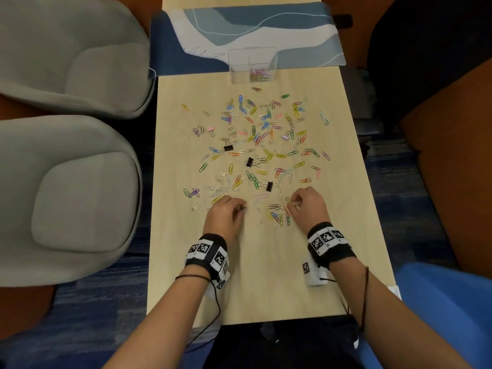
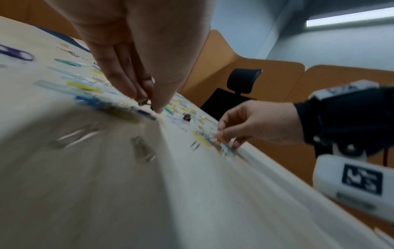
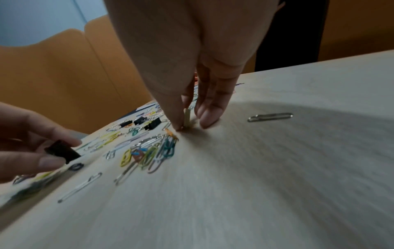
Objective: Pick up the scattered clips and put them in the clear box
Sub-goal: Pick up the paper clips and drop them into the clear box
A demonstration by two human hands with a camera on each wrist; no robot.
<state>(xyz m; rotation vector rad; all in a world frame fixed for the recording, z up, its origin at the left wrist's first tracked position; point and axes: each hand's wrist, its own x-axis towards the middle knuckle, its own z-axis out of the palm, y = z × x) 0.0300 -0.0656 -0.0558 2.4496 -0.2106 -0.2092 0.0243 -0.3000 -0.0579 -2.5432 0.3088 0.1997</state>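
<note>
Left hand pinches black binder clip; right hand pinches yellow clip

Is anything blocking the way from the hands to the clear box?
Nothing tall does. Between the left hand, the right hand and the clear box lie only flat scattered clips on the table; the hands can pass above them.

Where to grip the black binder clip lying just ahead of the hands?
Likely the black binder clip by its black body, thumb and finger across its two flat sides, from above. Its wire handles lie flat on the table pointing left; paper clips crowd that side.
</note>
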